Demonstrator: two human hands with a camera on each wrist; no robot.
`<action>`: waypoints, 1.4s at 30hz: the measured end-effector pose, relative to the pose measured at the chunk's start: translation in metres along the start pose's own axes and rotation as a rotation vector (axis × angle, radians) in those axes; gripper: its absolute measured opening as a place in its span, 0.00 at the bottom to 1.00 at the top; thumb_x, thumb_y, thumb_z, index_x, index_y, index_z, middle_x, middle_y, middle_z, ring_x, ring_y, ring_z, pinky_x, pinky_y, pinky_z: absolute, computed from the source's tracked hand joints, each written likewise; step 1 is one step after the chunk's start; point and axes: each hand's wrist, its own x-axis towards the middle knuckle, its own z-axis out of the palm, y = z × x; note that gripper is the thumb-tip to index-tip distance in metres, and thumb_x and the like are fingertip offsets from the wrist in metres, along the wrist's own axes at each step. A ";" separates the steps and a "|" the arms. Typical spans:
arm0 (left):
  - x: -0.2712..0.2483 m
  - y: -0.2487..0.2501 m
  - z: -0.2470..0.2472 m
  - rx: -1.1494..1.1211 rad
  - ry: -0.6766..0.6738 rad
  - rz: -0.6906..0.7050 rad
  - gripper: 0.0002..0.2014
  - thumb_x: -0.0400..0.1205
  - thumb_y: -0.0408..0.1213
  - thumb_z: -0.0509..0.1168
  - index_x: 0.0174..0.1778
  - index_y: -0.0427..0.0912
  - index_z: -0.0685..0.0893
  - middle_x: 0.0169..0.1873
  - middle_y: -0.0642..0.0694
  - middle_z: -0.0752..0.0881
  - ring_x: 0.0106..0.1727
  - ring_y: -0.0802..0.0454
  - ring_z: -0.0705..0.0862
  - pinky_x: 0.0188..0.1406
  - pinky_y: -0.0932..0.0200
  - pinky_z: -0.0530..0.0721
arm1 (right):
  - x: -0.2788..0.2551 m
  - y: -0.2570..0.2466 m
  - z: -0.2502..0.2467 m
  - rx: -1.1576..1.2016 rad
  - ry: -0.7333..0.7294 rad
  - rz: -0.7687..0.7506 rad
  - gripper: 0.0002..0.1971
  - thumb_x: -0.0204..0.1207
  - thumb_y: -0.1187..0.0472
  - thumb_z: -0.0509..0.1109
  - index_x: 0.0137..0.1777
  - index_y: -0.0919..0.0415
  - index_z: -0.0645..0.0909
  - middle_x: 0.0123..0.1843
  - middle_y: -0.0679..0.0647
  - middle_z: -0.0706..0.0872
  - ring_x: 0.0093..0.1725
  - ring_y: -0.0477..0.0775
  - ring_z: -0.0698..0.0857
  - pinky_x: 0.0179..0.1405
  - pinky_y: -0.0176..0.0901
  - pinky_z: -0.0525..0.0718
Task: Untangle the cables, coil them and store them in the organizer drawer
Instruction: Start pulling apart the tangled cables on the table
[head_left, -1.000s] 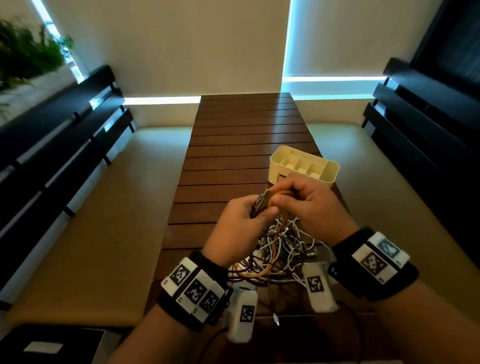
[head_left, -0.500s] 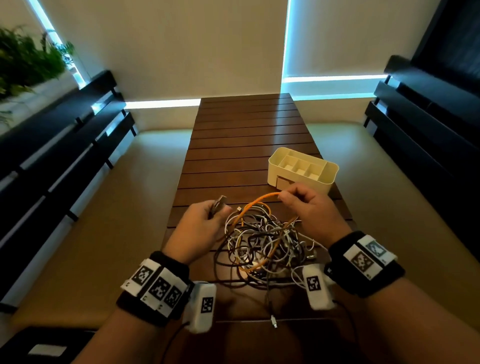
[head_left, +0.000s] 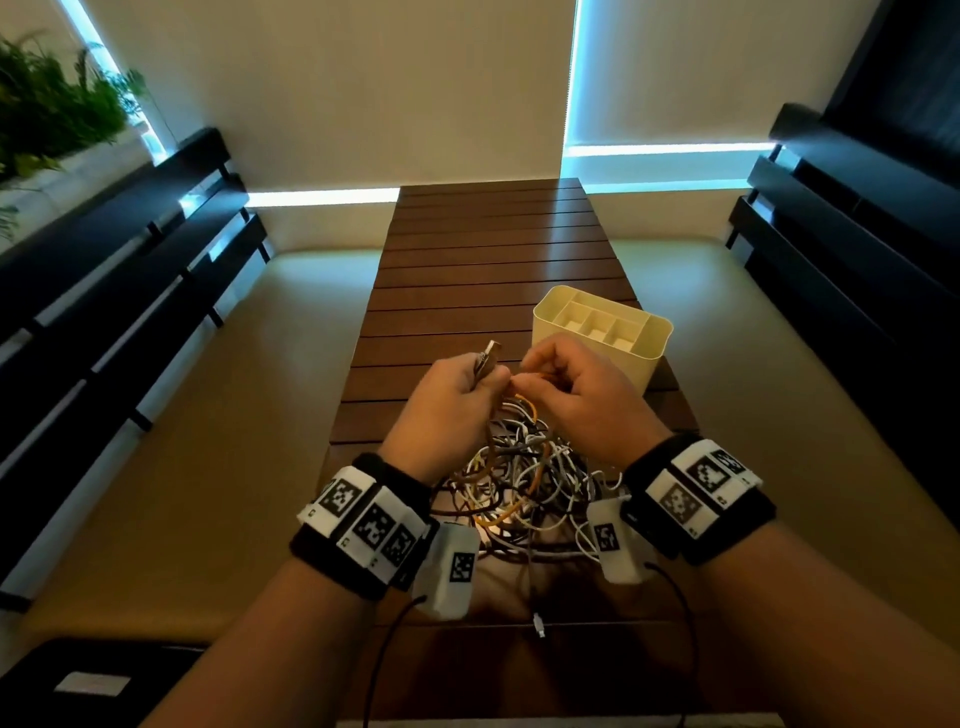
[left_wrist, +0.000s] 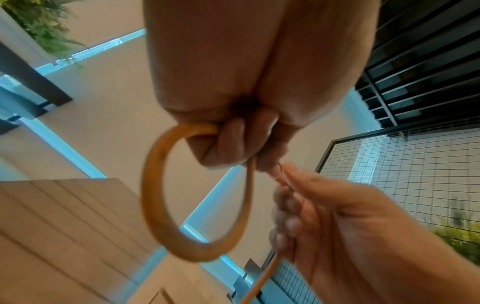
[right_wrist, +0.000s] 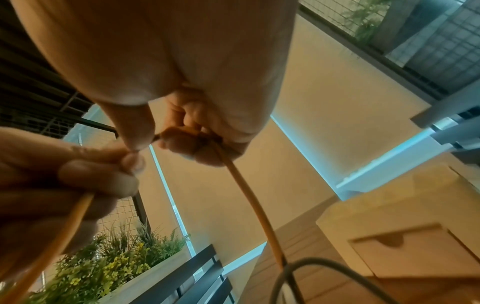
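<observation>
A tangle of white, brown and orange cables (head_left: 519, 478) lies on the slatted wooden table (head_left: 493, 249). My left hand (head_left: 457, 395) grips the orange cable (left_wrist: 155, 197), coiled into a loop below its curled fingers, with the plug end (head_left: 488, 353) sticking up above the fist. My right hand (head_left: 566, 395) pinches the same orange cable (right_wrist: 246, 193) right beside the left hand, and the strand runs down into the tangle. The cream organizer (head_left: 602, 332) stands just beyond my right hand, its drawer front (right_wrist: 420, 251) shut.
Cushioned benches (head_left: 171, 415) with dark slatted backs flank the table on both sides. A planter with green plants (head_left: 47, 104) stands at the far left. A loose cable plug (head_left: 539, 623) lies near the table's front edge. A dark object (head_left: 98, 680) sits at the lower left.
My hands were spread apart, stretching the orange cable over the tangle; they have come back together above it, the left with a loop of the cable.
</observation>
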 end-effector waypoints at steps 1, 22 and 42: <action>-0.001 0.004 0.000 -0.012 0.024 0.020 0.15 0.89 0.39 0.60 0.36 0.44 0.81 0.26 0.54 0.78 0.24 0.63 0.74 0.27 0.66 0.74 | -0.004 0.002 0.002 0.062 -0.011 0.025 0.04 0.83 0.52 0.68 0.51 0.51 0.80 0.41 0.54 0.84 0.40 0.55 0.83 0.41 0.50 0.84; -0.029 0.033 -0.014 0.305 0.395 0.137 0.19 0.88 0.33 0.62 0.76 0.43 0.78 0.79 0.47 0.74 0.77 0.54 0.74 0.76 0.59 0.71 | -0.009 0.004 -0.007 -0.349 -0.146 -0.014 0.06 0.84 0.53 0.67 0.50 0.53 0.84 0.43 0.45 0.82 0.45 0.46 0.81 0.43 0.40 0.77; -0.027 0.040 -0.022 -0.060 0.389 0.157 0.14 0.89 0.37 0.59 0.38 0.48 0.82 0.28 0.56 0.80 0.26 0.63 0.73 0.26 0.70 0.70 | -0.038 0.022 0.001 0.136 -0.206 0.189 0.19 0.88 0.44 0.53 0.46 0.48 0.82 0.37 0.49 0.82 0.39 0.48 0.82 0.47 0.55 0.82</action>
